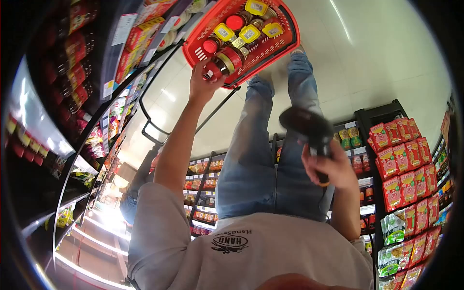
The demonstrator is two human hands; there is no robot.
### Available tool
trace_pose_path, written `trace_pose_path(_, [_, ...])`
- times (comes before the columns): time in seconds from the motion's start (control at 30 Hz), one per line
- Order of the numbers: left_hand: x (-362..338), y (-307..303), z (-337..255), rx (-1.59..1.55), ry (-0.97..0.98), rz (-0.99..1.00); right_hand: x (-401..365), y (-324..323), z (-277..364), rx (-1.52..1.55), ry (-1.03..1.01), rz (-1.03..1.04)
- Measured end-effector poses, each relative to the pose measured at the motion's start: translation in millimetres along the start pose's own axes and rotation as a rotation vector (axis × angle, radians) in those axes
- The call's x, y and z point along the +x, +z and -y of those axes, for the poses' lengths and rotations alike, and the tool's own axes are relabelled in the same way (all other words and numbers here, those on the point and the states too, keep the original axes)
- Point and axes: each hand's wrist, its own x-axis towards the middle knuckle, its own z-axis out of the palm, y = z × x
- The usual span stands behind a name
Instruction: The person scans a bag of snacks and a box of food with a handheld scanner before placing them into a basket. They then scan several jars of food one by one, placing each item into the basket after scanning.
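Observation:
My left hand [203, 84] is closed on a dark glass jar [229, 60] with a red and gold label, tilted at the near left edge of a red basket [263, 60]. Inside the basket lie several jars, some with yellow lids [250, 33] and some with red lids [235, 22]. On the right, in front of my legs, my right hand [333, 166] grips the handle of a black handheld device [307, 126]. The device has a wide, rounded head and is blurred by motion, so its details cannot be made out.
Shelves with packaged goods [137, 46] run along the left. Racks of red packets [401, 154] stand at the right, and more shelves [205, 188] are behind my legs. A black metal frame [154, 130] is beside the basket. Part of another person [135, 188] shows at the lower left.

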Motion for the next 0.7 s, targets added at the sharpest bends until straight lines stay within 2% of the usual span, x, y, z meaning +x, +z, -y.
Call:
trace_pose_path(0.03, [-16.1,-9.2,-22.5,-0.003,0.011,-0.005,0.3,7.7,13.6,-0.018,-0.030,-0.054])
trace_pose_path(0.13, [-56.0,-29.9,-95.4,0.211,0.464,0.001,-0.5,22.2,53.1,0.054,-0.148,-0.043])
trace_pose_path(0.17, [-64.5,-36.9,-118.1,0.209,0.479,-0.005,-3.7,27.0,67.9,0.073,-0.170,-0.023])
trace_pose_path(0.23, [-76.3,-47.5,-154.9,0.709,0.898,0.033,-7.7,34.1,93.8,0.040,-0.211,-0.019])
trace_pose_path(0.3, [-82.4,-47.0,-181.9,0.661,0.920,0.011,-16.4,38.5,115.0,0.009,-0.250,-0.015])
trace_pose_path(0.43, [-72.5,-53.2,-226.6,0.684,0.963,0.057,-33.0,44.2,147.2,-0.153,-0.156,0.035])
trace_pose_path(0.5, [-65.1,-52.5,-246.0,0.693,0.915,0.033,-37.4,43.8,154.1,-0.174,-0.196,0.013])
trace_pose_path(0.57, [-49.2,-46.4,-267.0,0.547,0.904,-0.048,-42.2,33.7,157.0,-0.128,-0.242,0.041])
trace_pose_path(0.6, [-38.3,-44.1,-279.7,0.540,0.983,-0.151,-43.4,26.5,159.0,-0.096,-0.275,0.066])
trace_pose_path(0.7, [-5.0,-37.6,-324.3,0.508,0.969,-0.351,-45.0,3.3,157.5,-0.053,-0.280,0.110])
